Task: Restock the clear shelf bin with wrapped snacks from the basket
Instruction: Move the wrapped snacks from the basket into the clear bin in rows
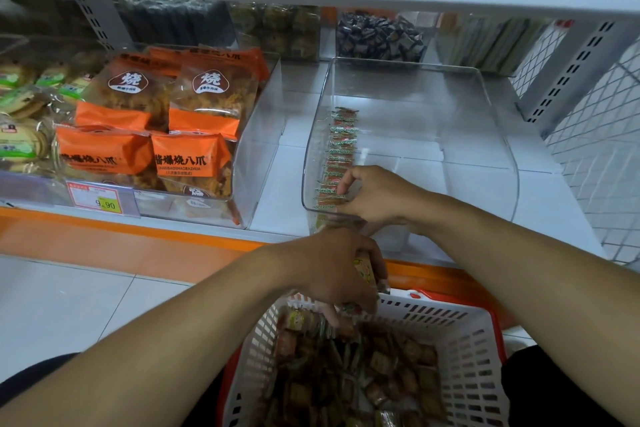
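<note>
Orange snack bags [194,121] filled the bin at left. The left hand [337,270] curled around several wrapped snacks [365,269] above the white basket [464,350]. The right hand [375,196] pinched the nearest packet of a row of wrapped snacks [341,152] along the clear shelf bin's [485,135] left wall.

Orange snack bags [188,149] read "烧" and "酱爆烧八爪"; shelf price tag [100,199] shows "9.90"

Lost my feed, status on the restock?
Right hand pinching snack row in clear plastic bin. Left hand gripping wrapped snacks over white basket. Nothing blocking.
</note>
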Demonstrator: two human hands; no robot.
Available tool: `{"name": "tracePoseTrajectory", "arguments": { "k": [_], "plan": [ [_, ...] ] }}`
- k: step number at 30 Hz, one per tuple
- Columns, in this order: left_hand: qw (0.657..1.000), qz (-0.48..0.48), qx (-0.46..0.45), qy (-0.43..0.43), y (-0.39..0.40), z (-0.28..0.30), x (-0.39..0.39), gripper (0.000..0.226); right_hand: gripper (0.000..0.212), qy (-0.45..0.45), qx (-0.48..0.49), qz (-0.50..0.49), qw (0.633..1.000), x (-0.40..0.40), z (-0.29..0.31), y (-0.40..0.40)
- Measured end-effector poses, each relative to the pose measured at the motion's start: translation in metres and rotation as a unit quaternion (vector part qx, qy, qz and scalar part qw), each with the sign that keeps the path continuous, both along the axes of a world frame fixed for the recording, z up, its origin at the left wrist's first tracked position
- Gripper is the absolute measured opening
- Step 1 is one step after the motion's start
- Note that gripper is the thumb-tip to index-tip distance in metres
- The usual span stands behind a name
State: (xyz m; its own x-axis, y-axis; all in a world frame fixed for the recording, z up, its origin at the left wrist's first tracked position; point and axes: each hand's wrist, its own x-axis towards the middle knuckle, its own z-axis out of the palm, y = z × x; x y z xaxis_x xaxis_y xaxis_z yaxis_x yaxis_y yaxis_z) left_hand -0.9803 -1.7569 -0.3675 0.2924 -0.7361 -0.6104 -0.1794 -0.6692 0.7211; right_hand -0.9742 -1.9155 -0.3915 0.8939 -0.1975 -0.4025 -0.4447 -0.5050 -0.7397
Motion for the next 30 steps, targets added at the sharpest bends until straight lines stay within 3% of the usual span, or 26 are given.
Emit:
{"name": "tracePoseTrajectory", "arguments": {
  "k": [5,14,18,21,25,30],
  "plan": [
    [0.999,0.021,-0.03,0.011,-0.002,0.002,0.003,0.033,0.027,-0.002,-0.087,0.066,0.994,0.0,0.002,-0.001],
    [0.991,0.068,-0.111,0.019,0.007,0.007,0.002,0.031,0.027,-0.088,-0.179,0.036,0.979,-0.01,0.023,0.0],
    [0.969,0.074,-0.232,0.031,0.016,0.02,-0.004,0.034,0.024,-0.155,-0.092,0.027,0.983,-0.033,0.069,-0.017],
    [0.94,0.119,-0.318,0.04,0.022,0.027,-0.008,0.037,0.046,-0.121,0.057,0.065,0.989,-0.069,0.088,-0.028],
    [0.917,0.142,-0.371,-0.018,0.023,0.032,-0.01,0.042,0.039,-0.093,0.286,0.044,0.953,-0.096,0.082,-0.033],
    [0.901,0.214,-0.376,-0.01,0.014,0.027,-0.016,0.064,0.047,-0.196,0.304,-0.089,0.928,-0.092,0.086,-0.04]
  ]
}}
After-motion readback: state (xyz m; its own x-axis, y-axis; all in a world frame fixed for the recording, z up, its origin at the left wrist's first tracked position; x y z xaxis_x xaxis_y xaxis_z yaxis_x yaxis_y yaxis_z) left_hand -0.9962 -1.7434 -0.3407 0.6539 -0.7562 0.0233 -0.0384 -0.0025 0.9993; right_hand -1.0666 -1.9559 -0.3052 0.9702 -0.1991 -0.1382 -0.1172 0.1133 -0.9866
